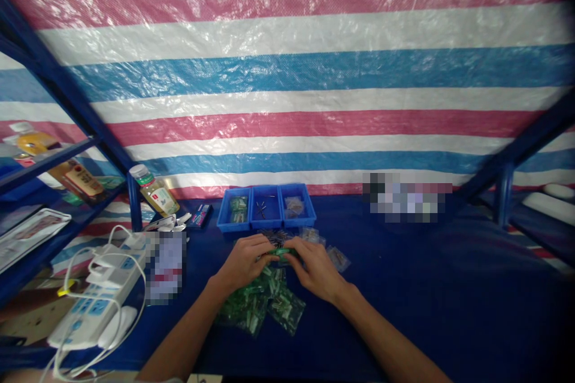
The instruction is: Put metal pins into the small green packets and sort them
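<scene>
My left hand (245, 263) and my right hand (314, 269) meet over the blue table (426, 287), fingers curled around a small green packet (281, 253) held between them. Under the hands lies a pile of small clear bags with green parts (265, 305). A few more clear bags (336, 257) lie just right of my right hand. Behind the hands stand three small blue bins (266, 206), side by side, each with small parts or bags inside.
A white power strip with cables (96, 305) lies at the left table edge. A bottle with a yellow liquid (155, 191) stands by a blue shelf post (133, 203). Shelves on the left hold bottles and trays. A striped tarp (287, 72) forms the back wall.
</scene>
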